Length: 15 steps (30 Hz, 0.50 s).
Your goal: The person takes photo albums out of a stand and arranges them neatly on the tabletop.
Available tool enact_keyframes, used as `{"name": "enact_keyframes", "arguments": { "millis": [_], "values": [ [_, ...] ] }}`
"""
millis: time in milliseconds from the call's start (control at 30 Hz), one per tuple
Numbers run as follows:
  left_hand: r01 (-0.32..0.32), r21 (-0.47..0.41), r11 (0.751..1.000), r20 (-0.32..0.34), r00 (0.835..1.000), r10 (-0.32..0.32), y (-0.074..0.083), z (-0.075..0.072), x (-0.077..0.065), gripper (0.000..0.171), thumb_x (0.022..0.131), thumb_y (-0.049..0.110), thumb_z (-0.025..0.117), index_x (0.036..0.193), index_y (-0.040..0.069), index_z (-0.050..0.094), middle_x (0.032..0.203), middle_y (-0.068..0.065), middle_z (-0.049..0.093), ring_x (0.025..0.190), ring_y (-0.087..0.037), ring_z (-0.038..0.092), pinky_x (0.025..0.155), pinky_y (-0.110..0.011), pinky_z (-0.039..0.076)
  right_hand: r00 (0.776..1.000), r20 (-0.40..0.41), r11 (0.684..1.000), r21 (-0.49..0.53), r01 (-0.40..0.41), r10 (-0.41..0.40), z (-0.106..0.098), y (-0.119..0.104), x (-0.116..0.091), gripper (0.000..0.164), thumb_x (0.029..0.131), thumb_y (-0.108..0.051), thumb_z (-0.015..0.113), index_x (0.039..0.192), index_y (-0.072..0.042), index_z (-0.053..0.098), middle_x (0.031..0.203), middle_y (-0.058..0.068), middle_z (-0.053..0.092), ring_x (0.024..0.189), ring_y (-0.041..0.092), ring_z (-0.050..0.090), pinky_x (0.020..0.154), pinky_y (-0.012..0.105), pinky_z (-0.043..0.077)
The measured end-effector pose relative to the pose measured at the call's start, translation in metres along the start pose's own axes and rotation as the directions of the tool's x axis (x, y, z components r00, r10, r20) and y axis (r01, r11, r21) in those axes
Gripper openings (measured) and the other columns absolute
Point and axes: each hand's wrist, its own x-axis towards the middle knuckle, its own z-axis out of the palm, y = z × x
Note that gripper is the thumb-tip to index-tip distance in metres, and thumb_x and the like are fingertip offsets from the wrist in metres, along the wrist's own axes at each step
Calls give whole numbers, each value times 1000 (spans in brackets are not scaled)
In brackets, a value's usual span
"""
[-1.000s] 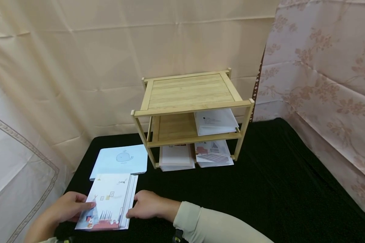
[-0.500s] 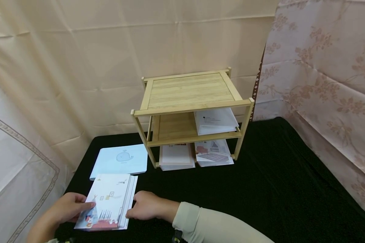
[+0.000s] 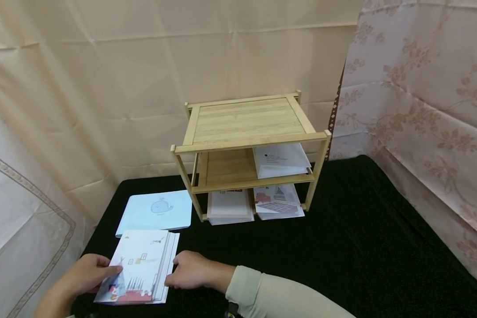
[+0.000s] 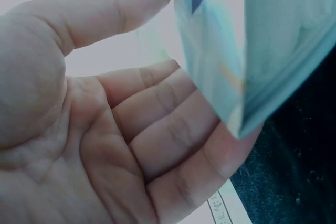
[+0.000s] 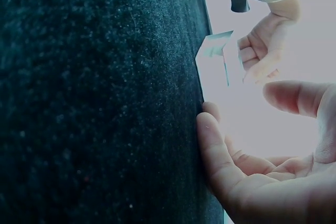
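A stack of thin notebooks [image 3: 143, 256] with a pale illustrated cover lies at the front left, its right edges slightly fanned. My left hand [image 3: 83, 274] holds its left side, thumb on the cover. In the left wrist view, the fingers [image 4: 181, 135] reach beneath the stack's corner [image 4: 215, 61]. My right hand [image 3: 192, 270] is curled at the stack's right edge. Glare in the right wrist view hides much of what lies between its thumb [image 5: 294, 97] and fingers. Just behind the stack lies a light blue notebook [image 3: 157, 212] with a whale drawing.
A wooden shelf rack [image 3: 250, 119] stands at the back middle. White notebooks [image 3: 282, 161] lie on its middle level at right, and two piles sit below, a plain one [image 3: 229, 205] and an illustrated one [image 3: 278, 202]. Dark cloth [image 3: 342, 247] covers the table; curtains hang behind.
The held stack has shifted very slightly toward the lower left, along with a small tilt of the head view. Both hands keep nearly the same place on it.
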Motion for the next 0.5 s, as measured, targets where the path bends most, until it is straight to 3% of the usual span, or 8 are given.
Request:
{"name": "enact_keyframes", "arguments": {
  "millis": [300, 500],
  "values": [
    [-21, 84, 996, -74, 997, 28, 2, -4, 3, 76, 88, 51, 77, 115, -18, 62, 95, -16, 71, 80, -21, 66, 71, -44, 61, 1000, 16, 1000, 28, -7, 7, -3, 0, -3, 49, 91, -22, 76, 133, 0, 63, 72, 1, 71, 60, 13, 63, 53, 23, 48],
    [-35, 128, 991, -155, 986, 55, 16, -5, -3, 81, 91, 50, 73, 127, -20, 54, 110, -34, 67, 98, -43, 67, 82, -56, 58, 999, 21, 999, 23, 31, -31, -13, 2, -10, 52, 91, -21, 76, 137, -2, 61, 78, -1, 74, 66, 11, 67, 60, 23, 53]
  ]
}}
